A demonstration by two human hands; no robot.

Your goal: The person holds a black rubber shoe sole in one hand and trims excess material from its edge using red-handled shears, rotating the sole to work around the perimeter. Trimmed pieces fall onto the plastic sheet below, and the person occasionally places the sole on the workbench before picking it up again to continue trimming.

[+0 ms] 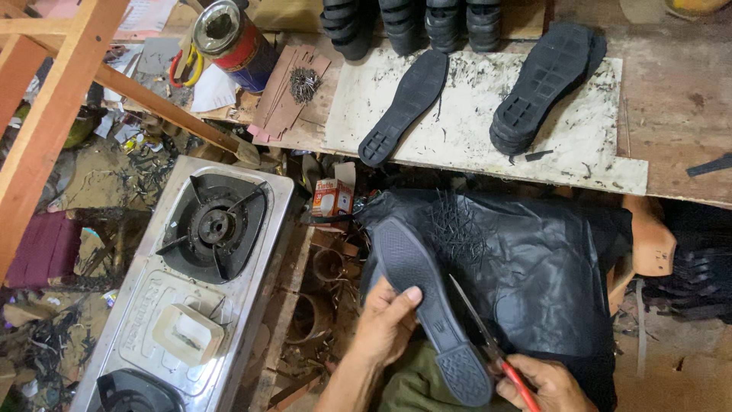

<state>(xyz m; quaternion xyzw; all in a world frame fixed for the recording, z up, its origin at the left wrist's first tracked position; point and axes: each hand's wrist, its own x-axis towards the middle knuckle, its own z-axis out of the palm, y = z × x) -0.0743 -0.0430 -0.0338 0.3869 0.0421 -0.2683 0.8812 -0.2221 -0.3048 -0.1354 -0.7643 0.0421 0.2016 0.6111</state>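
Observation:
My left hand (385,324) grips a black rubber shoe sole (423,301) by its left edge, tread side up, toe pointing away from me. My right hand (545,385) holds red-handled scissors (488,343) whose blades lie against the sole's right edge near the heel. Under both hands a black sheet (534,259) covers my lap, with thin black rubber trimmings (457,229) scattered on it.
On the white board (473,122) ahead lie a single black sole (404,107) and a stack of soles (541,84); more stacks (412,23) stand behind. A metal gas stove (191,290) sits at left, with a tin can (232,42), nails (303,82) and a wooden frame (69,84) beyond.

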